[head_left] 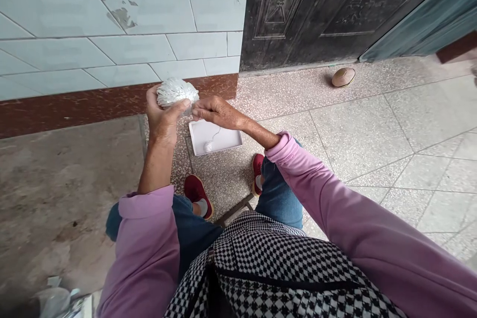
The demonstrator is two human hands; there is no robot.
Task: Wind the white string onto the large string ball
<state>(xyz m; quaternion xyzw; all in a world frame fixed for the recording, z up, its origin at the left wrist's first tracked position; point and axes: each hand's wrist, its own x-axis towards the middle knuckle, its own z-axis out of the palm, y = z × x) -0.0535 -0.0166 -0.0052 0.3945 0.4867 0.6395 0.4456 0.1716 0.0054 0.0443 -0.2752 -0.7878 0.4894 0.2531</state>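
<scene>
My left hand [164, 117] is wrapped round a fluffy white bundle of strands [177, 92], its thumb pressed along the near side. Close against the bundle's lower right edge is my right hand [218, 112], fingers pinched together; what they grip is too small to make out. Below both hands a shallow white tray [229, 141] lies on the floor. In it sits a small white clump [208, 146], with a thin strand [215, 134] running up from it toward my right hand.
A tiled wall [145, 12] with a brown base strip stands ahead, beside a dark panelled door [298, 10]. A round pinkish-brown object [343, 77] lies on the floor by the door. Red shoes [197, 194] flank the tray. Loose litter [59, 300] lies at lower left.
</scene>
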